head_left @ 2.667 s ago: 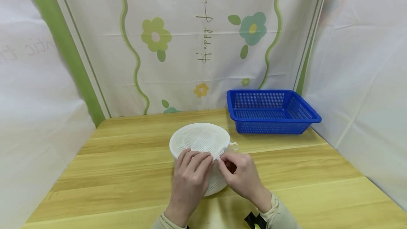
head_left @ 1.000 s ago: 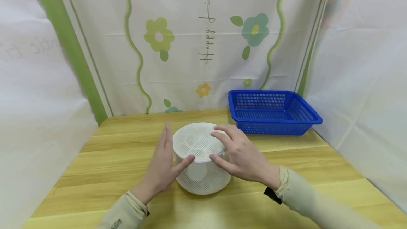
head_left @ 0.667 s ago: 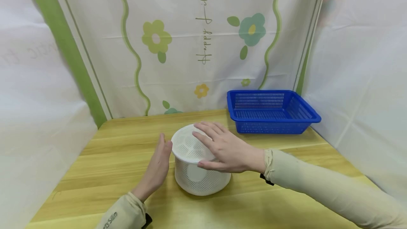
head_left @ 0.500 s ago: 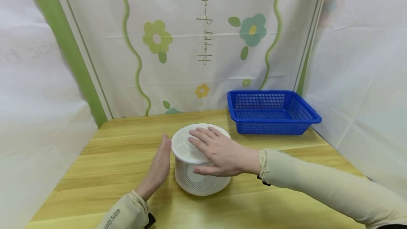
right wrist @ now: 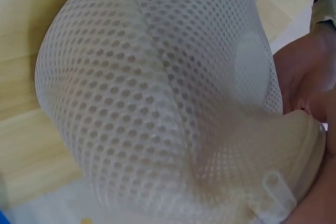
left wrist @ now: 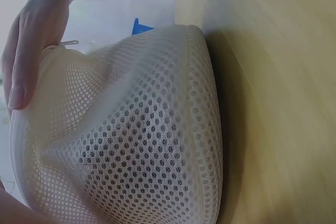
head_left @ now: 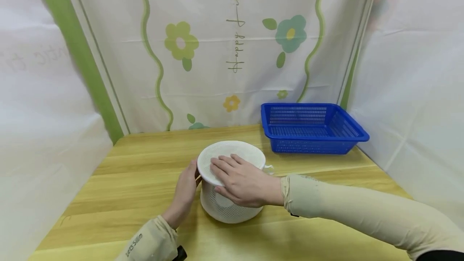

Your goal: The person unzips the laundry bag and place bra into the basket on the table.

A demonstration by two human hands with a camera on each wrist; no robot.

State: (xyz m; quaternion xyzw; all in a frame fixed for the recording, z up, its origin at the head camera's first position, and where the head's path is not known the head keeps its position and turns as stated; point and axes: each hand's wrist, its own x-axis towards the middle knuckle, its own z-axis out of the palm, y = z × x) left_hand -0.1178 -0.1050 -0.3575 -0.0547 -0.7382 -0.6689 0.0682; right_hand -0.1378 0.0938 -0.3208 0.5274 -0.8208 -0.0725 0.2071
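Note:
A white round mesh laundry bag [head_left: 232, 208] stands upright on the wooden table, its flat lid [head_left: 217, 150] facing up. My right hand [head_left: 241, 182] lies on the lid with fingers straight, thumb at the front rim. At the bag's left side, my left hand [head_left: 185, 186] rests against the upper rim, its fingers extended and partly hidden behind the edge. The mesh wall [left wrist: 136, 150] bulges and creases below the rim in the left wrist view. A white loop [head_left: 269, 168] sticks out at the right of the rim; the right wrist view shows a pale zipper pull [right wrist: 278, 187].
A blue perforated plastic basket [head_left: 308, 146] stands at the back right of the wooden table [head_left: 137, 180]. White curtains with printed flowers [head_left: 181, 43] enclose the table at the back and sides.
The hands have gone from pinching at the rim's zipper to separate places: the right flat on the lid, the left at the left side. The lid tips slightly toward the left hand.

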